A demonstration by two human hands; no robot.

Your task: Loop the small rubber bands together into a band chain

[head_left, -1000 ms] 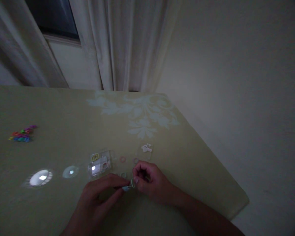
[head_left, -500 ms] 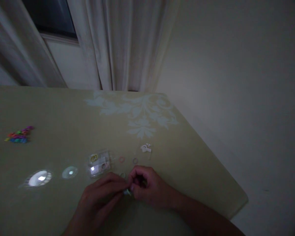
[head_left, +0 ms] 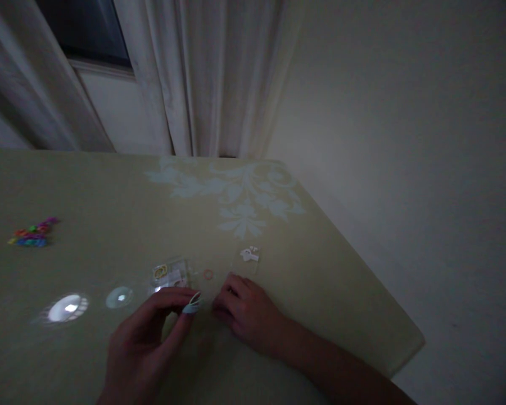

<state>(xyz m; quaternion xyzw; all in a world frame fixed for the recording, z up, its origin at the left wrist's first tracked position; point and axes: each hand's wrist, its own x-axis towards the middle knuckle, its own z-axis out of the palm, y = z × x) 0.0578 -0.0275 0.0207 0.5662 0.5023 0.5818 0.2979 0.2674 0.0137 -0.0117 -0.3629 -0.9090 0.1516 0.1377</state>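
My left hand (head_left: 145, 337) pinches a small pale-blue piece with thin whitish loops (head_left: 191, 304) between thumb and fingertips, just above the table. To its right, my right hand (head_left: 251, 312) rests low on the tabletop with fingers curled together; whatever its fingertips hold, if anything, is hidden. A clear plastic box (head_left: 171, 270) with small rings inside lies behind my left hand, which partly covers it. Between the box and my right hand lies a pinkish-orange ring (head_left: 208, 274). Beyond my right hand is a clear piece with a white printed mark (head_left: 249, 254).
A heap of small multicoloured pieces (head_left: 34, 233) lies at the far left of the table (head_left: 109, 214). Light reflections show on the tabletop. Curtains (head_left: 219, 79) hang behind it, and a pale wall (head_left: 405, 140) stands along the right edge.
My hands have come apart. The left has turned and lifted the pale-blue piece up and left, while the right has moved slightly forward, over where a grey ring lay.
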